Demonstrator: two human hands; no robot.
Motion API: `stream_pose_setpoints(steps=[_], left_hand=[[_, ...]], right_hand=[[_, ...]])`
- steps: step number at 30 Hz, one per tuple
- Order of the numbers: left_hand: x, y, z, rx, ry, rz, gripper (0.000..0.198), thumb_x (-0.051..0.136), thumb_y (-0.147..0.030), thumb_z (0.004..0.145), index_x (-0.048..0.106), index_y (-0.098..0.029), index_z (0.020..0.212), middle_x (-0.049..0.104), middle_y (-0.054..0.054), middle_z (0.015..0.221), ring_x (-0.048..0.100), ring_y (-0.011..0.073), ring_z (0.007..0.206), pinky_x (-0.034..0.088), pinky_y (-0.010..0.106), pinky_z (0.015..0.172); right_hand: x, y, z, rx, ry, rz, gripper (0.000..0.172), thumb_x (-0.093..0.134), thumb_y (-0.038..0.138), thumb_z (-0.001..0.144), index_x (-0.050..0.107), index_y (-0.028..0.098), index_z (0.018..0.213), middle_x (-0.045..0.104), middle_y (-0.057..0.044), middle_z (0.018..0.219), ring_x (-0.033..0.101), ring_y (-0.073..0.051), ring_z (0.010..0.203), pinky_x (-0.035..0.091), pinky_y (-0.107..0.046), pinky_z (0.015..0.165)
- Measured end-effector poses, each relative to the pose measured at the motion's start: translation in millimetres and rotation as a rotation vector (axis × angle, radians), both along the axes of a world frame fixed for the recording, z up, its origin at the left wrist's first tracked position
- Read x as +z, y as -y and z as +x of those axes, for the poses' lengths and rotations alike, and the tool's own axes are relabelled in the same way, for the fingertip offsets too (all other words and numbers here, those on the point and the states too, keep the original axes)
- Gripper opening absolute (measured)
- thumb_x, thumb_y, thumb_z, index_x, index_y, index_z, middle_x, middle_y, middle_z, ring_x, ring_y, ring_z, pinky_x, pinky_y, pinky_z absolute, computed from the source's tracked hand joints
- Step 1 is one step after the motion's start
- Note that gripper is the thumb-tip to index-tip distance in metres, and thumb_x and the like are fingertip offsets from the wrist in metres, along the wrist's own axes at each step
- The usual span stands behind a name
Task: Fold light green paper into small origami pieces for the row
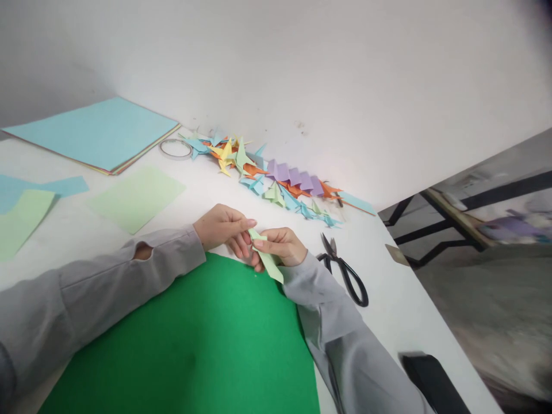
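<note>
A narrow folded piece of light green paper [268, 260] is pinched between both my hands above the far edge of a green mat [194, 345]. My left hand [222, 227] grips its upper end with the fingers closed. My right hand [280, 244] is closed around the middle of it, and the lower end sticks out toward my right sleeve. Both arms wear grey sleeves.
Black scissors [345, 270] lie just right of my right hand. A row of folded paper figures [267, 175] runs along the wall. A stack of coloured paper [99, 132], a tape ring [176, 148], loose green sheets [137, 198] and blue sheets [43, 188] lie left. A black object [433, 382] sits at the table's right edge.
</note>
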State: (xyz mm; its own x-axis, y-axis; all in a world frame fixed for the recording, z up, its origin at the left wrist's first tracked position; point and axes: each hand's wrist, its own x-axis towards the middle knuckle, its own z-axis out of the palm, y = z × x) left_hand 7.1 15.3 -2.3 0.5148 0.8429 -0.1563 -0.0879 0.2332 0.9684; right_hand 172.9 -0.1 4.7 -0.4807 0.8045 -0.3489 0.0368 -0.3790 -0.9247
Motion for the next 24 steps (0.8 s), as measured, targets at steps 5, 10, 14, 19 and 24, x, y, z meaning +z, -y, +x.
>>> stream_pose_setpoints(steps=[5,10,14,19,24], left_hand=[[-1.3,-0.9,-0.6,-0.03,0.052,-0.039,0.042,0.064,-0.046,0.067,0.056,-0.007,0.055,0.063,0.01,0.047,0.06,0.0154,0.041,0.049,0.024,0.041],[1.4,0.5,0.9,0.036,0.113,-0.086,0.041,0.062,-0.047,0.069,0.055,-0.008,0.057,0.06,0.007,0.046,0.06,0.016,0.041,0.049,0.025,0.04],[2.9,1.2,0.3,0.134,0.111,-0.062,0.031,0.07,-0.034,0.064,0.055,-0.008,0.056,0.057,0.003,0.044,0.057,0.0133,0.038,0.048,0.023,0.038],[1.2,0.8,-2.8,0.124,0.158,-0.033,0.024,0.073,-0.025,0.06,0.057,-0.008,0.059,0.06,0.003,0.047,0.058,0.0134,0.041,0.048,0.023,0.04],[1.8,1.3,-3.2,0.148,0.118,-0.017,0.022,0.072,-0.024,0.061,0.057,-0.008,0.057,0.058,0.002,0.045,0.056,0.0129,0.037,0.047,0.023,0.036]], right_hand=[[-0.4,-0.5,1.8,0.003,-0.003,0.008,0.027,0.076,0.034,0.056,0.063,0.011,0.056,0.064,-0.003,0.048,0.058,-0.012,0.038,0.046,-0.019,0.036],[0.7,0.7,0.4,-0.055,-0.005,0.061,0.026,0.076,0.033,0.056,0.063,0.011,0.053,0.063,-0.002,0.046,0.057,-0.011,0.037,0.046,-0.019,0.036],[1.7,2.1,-1.4,-0.093,-0.004,0.064,0.025,0.077,0.032,0.054,0.063,0.011,0.052,0.062,-0.003,0.044,0.056,-0.011,0.036,0.046,-0.018,0.035],[1.3,2.1,-0.8,-0.093,0.01,0.051,0.024,0.076,0.031,0.055,0.063,0.011,0.053,0.063,-0.003,0.045,0.056,-0.012,0.037,0.046,-0.02,0.035],[0.5,1.4,0.4,-0.096,-0.005,0.038,0.024,0.077,0.031,0.055,0.063,0.011,0.054,0.063,-0.003,0.046,0.057,-0.012,0.037,0.046,-0.02,0.035]])
